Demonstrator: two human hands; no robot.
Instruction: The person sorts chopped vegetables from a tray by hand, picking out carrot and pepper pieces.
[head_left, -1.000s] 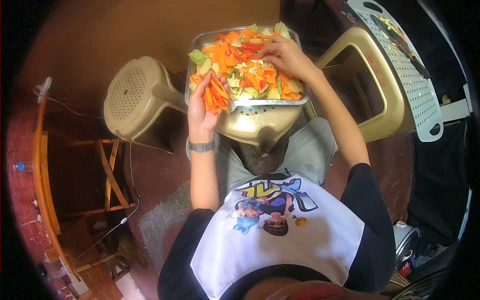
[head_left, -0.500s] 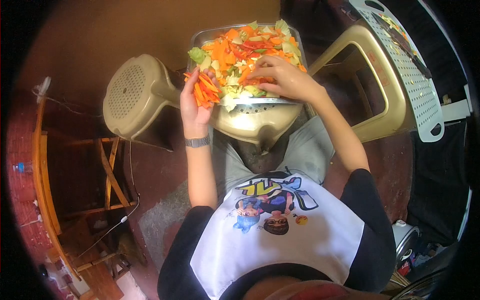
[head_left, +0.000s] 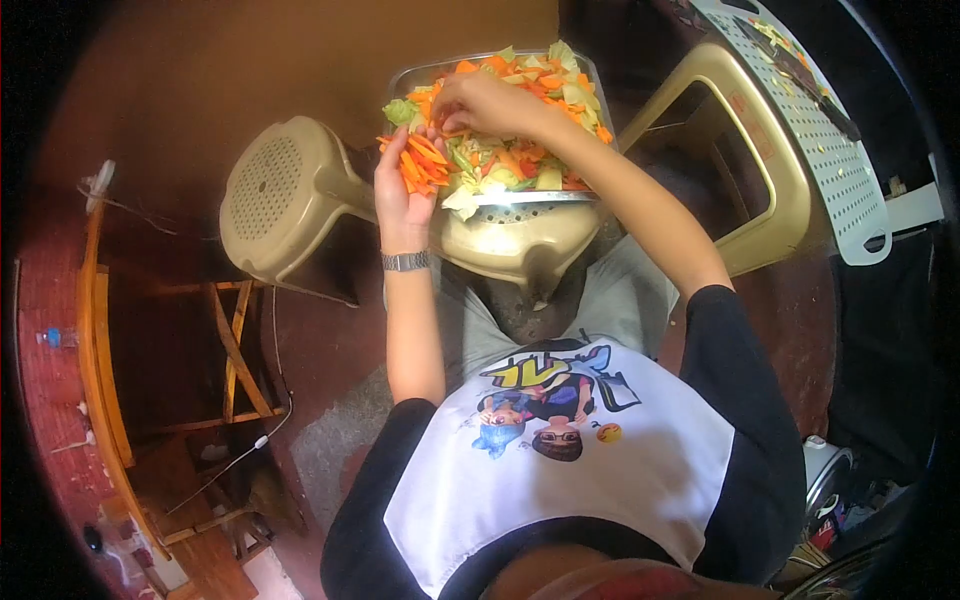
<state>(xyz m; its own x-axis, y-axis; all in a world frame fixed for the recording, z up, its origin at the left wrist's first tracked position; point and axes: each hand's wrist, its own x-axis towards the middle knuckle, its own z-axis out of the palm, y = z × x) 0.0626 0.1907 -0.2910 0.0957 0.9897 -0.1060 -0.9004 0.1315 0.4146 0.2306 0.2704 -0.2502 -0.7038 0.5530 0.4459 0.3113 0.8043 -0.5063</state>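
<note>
A metal tray (head_left: 540, 198) heaped with cut vegetables rests on a beige stool (head_left: 515, 240) in front of my knees. Orange carrot strips (head_left: 422, 165) lie in my left hand (head_left: 402, 195), which is cupped around them at the tray's near left corner and wears a metal watch. Over the left part of the heap is my right hand (head_left: 485, 103), its fingers bent downward close to my left hand. Whatever its fingertips may hold is hidden. Pale cabbage leaves (head_left: 562, 55) show at the tray's far edge.
To the left stands another beige stool (head_left: 268, 195). On the right a taller beige stool (head_left: 780, 160) stands beside a perforated light board (head_left: 845, 180), which bears a dark-handled knife (head_left: 835, 118) and vegetable scraps. Wooden framework (head_left: 232, 350) and a white cord occupy the left side.
My right hand has moved left across the heap, from its near middle to beside my left hand. My left hand still holds the carrot strips and has shifted slightly right.
</note>
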